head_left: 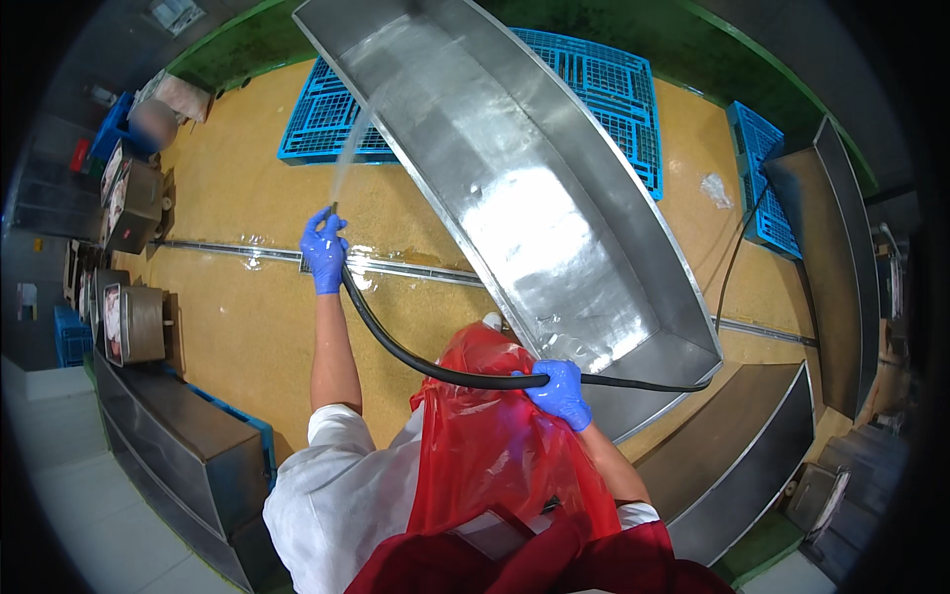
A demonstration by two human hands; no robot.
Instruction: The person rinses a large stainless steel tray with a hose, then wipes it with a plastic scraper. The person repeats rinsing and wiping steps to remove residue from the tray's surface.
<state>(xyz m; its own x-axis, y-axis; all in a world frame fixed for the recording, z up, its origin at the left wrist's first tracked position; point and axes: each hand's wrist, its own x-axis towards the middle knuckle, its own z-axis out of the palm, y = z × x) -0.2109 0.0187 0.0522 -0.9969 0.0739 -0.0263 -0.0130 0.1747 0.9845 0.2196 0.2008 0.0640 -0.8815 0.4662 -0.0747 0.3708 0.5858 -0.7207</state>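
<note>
Wet yellow floor (pixel 247 327) with a drain channel (pixel 396 265), blue pallets (pixel 327 119) beyond. Left hand (pixel 324 252), blue-gloved, closed around the end of a black hose (pixel 416 361), spraying water (pixel 348 158) toward a long steel trough (pixel 534 198). Right hand (pixel 560 391), gloved, gripping the hose further back, by the trough's near end. Trough interior wet and glistening, apparently clean; rinsing seemingly well under way, finish impossible to judge.

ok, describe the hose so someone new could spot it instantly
Start at the big tilted steel trough in the middle of the yellow floor. The black hose curves along its near end, gripped by the right hand and, at the spraying tip, by the left hand. It is the only thick black line held in blue gloves; the thin cable lies untouched.
</note>
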